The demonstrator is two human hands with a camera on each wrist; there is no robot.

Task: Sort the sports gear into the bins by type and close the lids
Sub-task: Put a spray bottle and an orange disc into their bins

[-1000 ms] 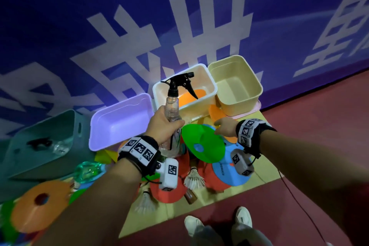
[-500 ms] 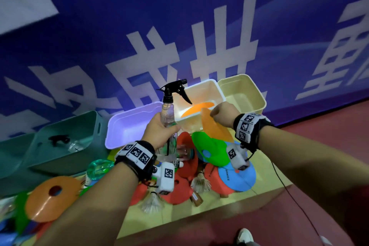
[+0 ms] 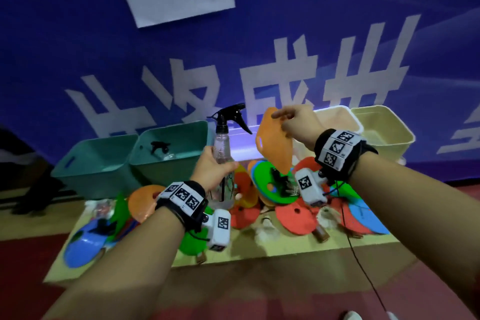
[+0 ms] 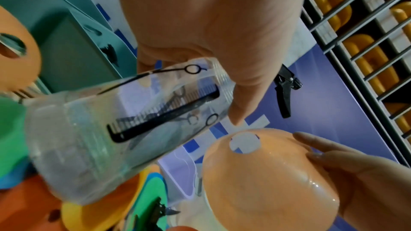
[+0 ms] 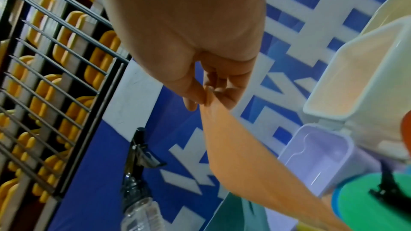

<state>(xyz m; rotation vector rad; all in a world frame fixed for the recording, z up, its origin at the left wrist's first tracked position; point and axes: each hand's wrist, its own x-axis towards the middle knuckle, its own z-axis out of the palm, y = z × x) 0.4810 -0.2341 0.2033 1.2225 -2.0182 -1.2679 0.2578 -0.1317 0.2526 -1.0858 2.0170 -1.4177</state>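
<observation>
The left hand [image 3: 211, 169] had its fingers wrapped around a clear spray bottle [image 3: 222, 153], held upright over the messy pile of cones on the surface [image 3: 285, 248]. The right hand [image 3: 298, 122] was pinching the rim of an orange disc cone [image 3: 274, 143], dangling it in front of the white bin [image 3: 335, 118]. One teal bin [image 3: 168, 150] already had another spray bottle inside.

Open bins [image 3: 166, 161] stand reachable from above; piled discs [image 3: 291, 215] crowd the mat before them.

Fingers [image 5: 191, 92] pinching orange disc [image 5: 251, 161]
</observation>
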